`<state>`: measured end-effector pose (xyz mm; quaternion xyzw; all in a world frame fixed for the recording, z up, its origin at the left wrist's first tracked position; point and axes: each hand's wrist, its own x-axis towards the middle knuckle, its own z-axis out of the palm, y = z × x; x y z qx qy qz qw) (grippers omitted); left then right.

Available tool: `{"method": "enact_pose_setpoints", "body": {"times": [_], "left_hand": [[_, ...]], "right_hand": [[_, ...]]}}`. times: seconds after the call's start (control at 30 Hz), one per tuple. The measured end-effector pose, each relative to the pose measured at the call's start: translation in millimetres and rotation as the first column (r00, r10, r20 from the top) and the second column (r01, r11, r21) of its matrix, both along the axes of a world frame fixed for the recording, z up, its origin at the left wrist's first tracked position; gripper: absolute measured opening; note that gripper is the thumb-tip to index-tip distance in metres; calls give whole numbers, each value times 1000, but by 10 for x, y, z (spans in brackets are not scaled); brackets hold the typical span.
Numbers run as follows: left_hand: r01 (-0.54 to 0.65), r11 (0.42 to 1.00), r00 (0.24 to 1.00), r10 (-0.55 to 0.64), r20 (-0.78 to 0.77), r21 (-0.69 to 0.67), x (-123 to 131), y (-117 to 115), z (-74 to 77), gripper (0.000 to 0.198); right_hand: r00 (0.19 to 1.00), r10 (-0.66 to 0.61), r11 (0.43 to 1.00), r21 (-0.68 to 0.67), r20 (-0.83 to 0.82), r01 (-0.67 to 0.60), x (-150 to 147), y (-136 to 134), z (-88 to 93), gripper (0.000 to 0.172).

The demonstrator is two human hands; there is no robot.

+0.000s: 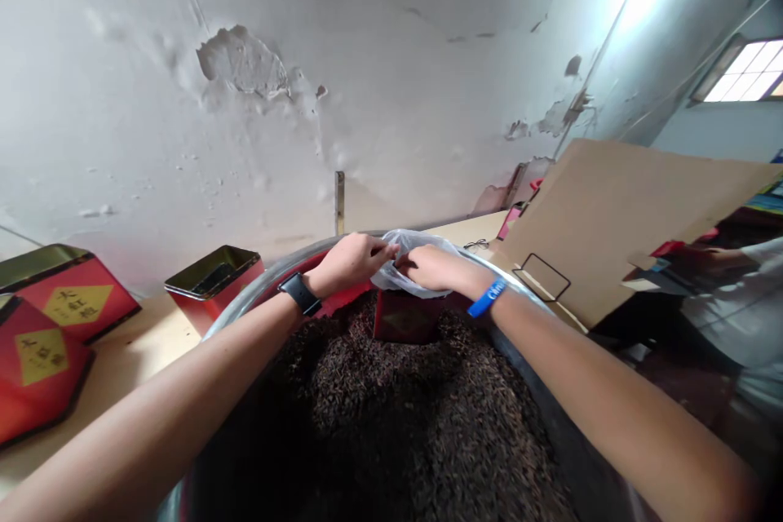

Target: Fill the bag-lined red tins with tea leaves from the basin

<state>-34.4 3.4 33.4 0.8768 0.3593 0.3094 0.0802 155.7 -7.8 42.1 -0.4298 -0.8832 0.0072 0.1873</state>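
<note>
Pinching the film of a thin plastic bag [413,240] with the left hand [350,258], thumb against fingers near the middle of the gathered mouth. Pinching the same film with the right hand [435,267] too, to judge by the curled fingers; cannot tell the exact grip of the tips tucked behind the plastic. Bending both wrists inward, knuckles up, bringing the two sets of fingertips close beside each other.

Working directly above a red tin [404,321], with the bunched plastic over its top and only the front face in view below. Reaching over it more with the right hand than with the left, so counting the right as nearer. Judging the line from fingertips through bag mouth down into the tin as the relation to mind most. Reading the tin as roughly upright, long axis probably running up toward the hands; cannot tell any slight lean, nor see the covered rim.

Standing so, base sunk in dark loose leaves [397,416], at the far side of a big round tub [236,311].

Wearing a black watch [299,294] on the left wrist and a blue band [488,298] on the right.

Outside the tub, to the left on the table [122,367], an open tin [214,289] just beside the rim, with labelled tins [70,302] farther out. To the right, a cardboard box [617,220], and beyond it a co-worker's sleeve [718,310].
</note>
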Motion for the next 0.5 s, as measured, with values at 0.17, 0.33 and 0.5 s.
{"method": "enact_pose_setpoints", "body": {"times": [0.17, 0.33, 0.5], "left_hand": [[239, 970, 969, -241, -49, -38, -84, 32, 127, 27], [146, 988, 989, -147, 9, 48, -102, 158, 27, 22], [33, 999, 969, -38, 246, 25, 46, 135, -116, 16]], "right_hand": [[993, -82, 995, 43, -84, 86, 285, -237, 316, 35], [983, -183, 983, 17, -3, 183, 661, -47, 178, 92], [991, -128, 982, -144, -42, 120, 669, 117, -112, 108]]}}
